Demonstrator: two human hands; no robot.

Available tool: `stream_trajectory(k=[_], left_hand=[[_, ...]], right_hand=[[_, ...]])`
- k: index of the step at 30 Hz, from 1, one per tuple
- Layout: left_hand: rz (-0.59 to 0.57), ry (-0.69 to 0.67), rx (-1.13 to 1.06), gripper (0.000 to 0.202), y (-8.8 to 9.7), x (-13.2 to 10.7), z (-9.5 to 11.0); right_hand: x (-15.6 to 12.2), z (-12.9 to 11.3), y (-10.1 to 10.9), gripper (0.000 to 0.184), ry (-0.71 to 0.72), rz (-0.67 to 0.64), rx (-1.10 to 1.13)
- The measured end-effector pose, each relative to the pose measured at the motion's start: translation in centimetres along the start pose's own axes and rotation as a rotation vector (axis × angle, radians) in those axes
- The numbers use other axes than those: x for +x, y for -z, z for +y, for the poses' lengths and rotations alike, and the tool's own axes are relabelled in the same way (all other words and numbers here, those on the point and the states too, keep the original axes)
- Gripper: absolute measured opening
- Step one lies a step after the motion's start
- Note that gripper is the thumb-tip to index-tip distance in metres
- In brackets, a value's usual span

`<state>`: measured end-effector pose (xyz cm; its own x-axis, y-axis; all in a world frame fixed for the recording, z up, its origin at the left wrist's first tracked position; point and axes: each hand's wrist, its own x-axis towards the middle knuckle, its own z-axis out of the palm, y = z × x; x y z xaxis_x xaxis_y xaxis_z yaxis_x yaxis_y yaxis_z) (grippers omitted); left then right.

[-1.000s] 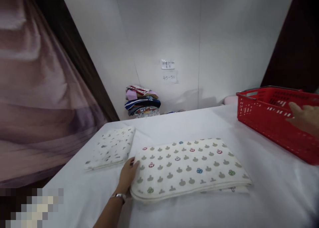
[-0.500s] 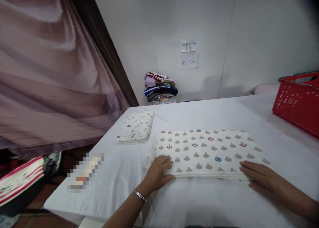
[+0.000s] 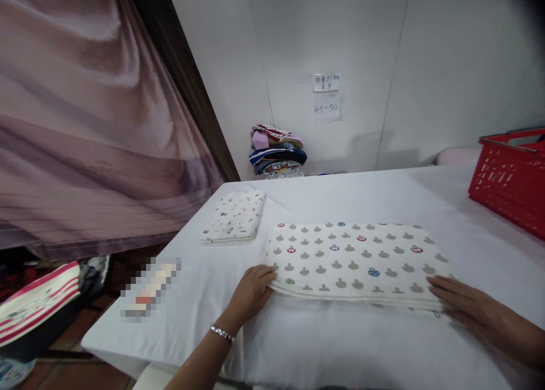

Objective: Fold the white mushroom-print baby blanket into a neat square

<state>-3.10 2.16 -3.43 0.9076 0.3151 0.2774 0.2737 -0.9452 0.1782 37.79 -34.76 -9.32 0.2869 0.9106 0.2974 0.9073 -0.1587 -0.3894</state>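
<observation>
A folded white cloth (image 3: 349, 259) with grey apple-like shapes and a few coloured ones lies lengthwise before me. My left hand (image 3: 252, 290) is at its near left corner, fingers curled over the edge and the thumb mostly hidden. Along that side the near edge bows up slightly, showing stacked layers. Over the near right corner my right hand (image 3: 468, 303) rests with its fingers stretched out on the fabric. Beyond my left hand sits a smaller folded white cloth (image 3: 235, 215) with small dark prints, touched by neither hand.
A white-covered table (image 3: 323, 344) carries both cloths. At the right stands a red plastic basket (image 3: 506, 185). A pile of folded fabrics (image 3: 277, 151) is against the wall behind the table. A pink curtain (image 3: 97, 123) hangs at the left, and a blurred-out item (image 3: 153, 288) lies near the left edge.
My left hand has slid left from the top of the cloth to its corner. My right hand has shifted slightly right, and the near left edge has bowed up.
</observation>
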Motion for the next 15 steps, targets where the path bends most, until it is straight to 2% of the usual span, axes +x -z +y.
stream_trajectory(k=[4, 8, 11, 15], left_hand=[[0.005, 0.007, -0.021, 0.034, -0.3, 0.3, -0.3], [0.065, 0.068, -0.049, 0.035, 0.2, 0.9, -0.8], [0.088, 0.146, -0.104, 0.033, 1.9, 2.0, -0.9], [0.019, 0.231, -0.194, 0.029, 5.5, 5.2, -1.0]], right_hand=[[0.2, 0.6, 0.1, 0.053, 0.029, -0.078, -0.086], [1.0, 1.8, 1.1, 0.042, -0.013, -0.050, -0.136], [2.2, 2.5, 2.6, 0.039, -0.028, -0.037, -0.150], [6.2, 2.7, 5.8, 0.036, -0.027, -0.202, -0.062]])
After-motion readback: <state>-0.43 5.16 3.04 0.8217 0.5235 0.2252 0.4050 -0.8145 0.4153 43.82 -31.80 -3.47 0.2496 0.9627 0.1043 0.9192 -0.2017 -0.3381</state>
